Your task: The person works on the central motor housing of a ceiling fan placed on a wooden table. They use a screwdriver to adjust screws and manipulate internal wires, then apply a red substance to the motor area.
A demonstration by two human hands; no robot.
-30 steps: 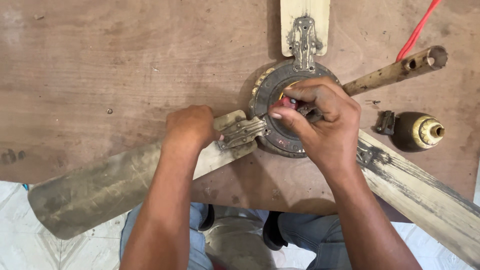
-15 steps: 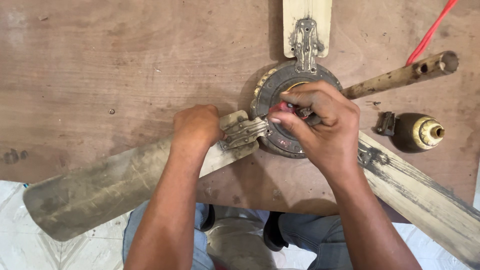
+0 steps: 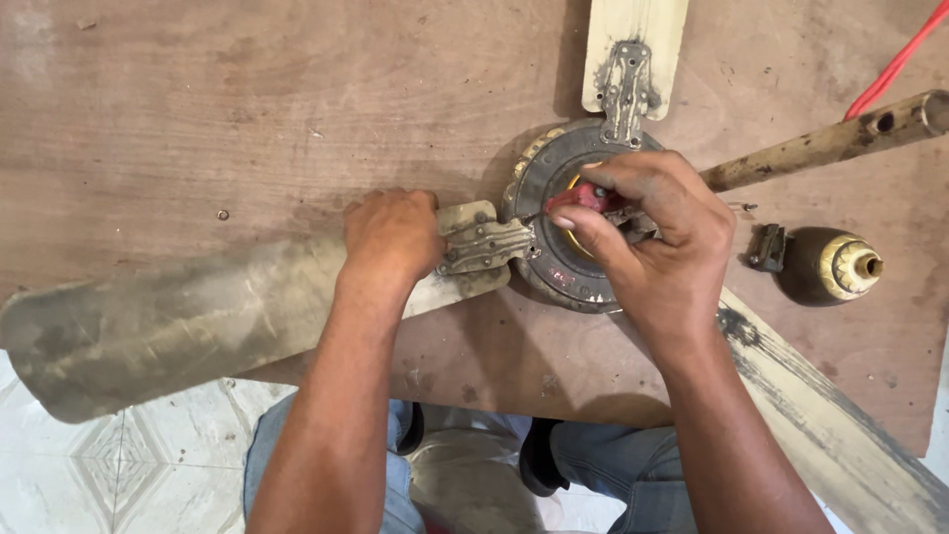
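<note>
Left hand (image 3: 390,235): I see it curled and pressed down on the root of the dusty blade (image 3: 168,321), at about 9 o'clock from the hub; I judge it pins the blade so the fan cannot turn.
Right hand (image 3: 652,247): fingers pinched around a red-handled tool (image 3: 581,197), its tip pointing toward the blade bracket (image 3: 484,244); the grip is low and close, which I read as steadying the tip.
Fan motor hub (image 3: 554,272): round, grimy, lying flat on the tabletop (image 3: 198,109), partly hidden under my right hand.
Upper blade (image 3: 638,40): runs off at 12 o'clock, its metal bracket reaching the hub rim.
Third blade (image 3: 840,425): runs toward 4 o'clock, paint worn, its root hidden by the right wrist.
Down rod (image 3: 840,138): a rusty pipe lying at 2 o'clock from the hub, apart from both hands.
Brass-capped part (image 3: 825,265): on its side at 3 o'clock, set aside near the hub.
Red cable (image 3: 900,59): at the top right corner.
</note>
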